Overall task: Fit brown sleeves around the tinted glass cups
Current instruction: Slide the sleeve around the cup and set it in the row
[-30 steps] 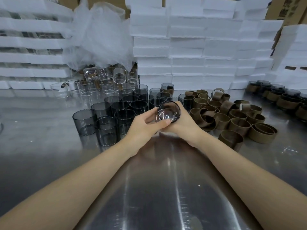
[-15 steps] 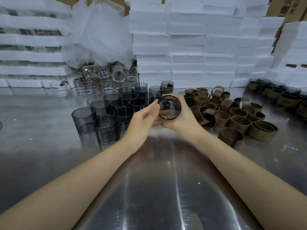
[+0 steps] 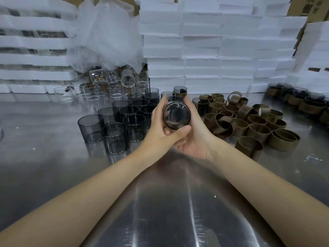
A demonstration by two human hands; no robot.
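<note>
Steel tabletop fills the near view, shiny and scuffed, with stacked packing behind it. At far left stand white foam trays in layers, and beside them a crumpled sheet of clear plastic wrap hangs over a cluster of clear glass cups, some upright and a few lying on their sides. In front of those, left of centre, the tinted glass cups stand upright in close rows, bare of any band.

The left hand is raised above the table at centre. Its fingers curl up along the left side of the held cup and its thumb presses across the cup's lower edge. That cup is tipped so one round end faces the camera, clear of the table and between both hands. The right hand cups it from the other side, palm turned up beneath and fingers wrapped up the right wall. The hands hide the cup's sides, so whether a band sits around it cannot be told.

Behind them rises a wall of white foam blocks. To the right lies a loose pile of brown sleeves, some standing as rings, some tangled. At the far right edge stand sleeved cups in a group.
</note>
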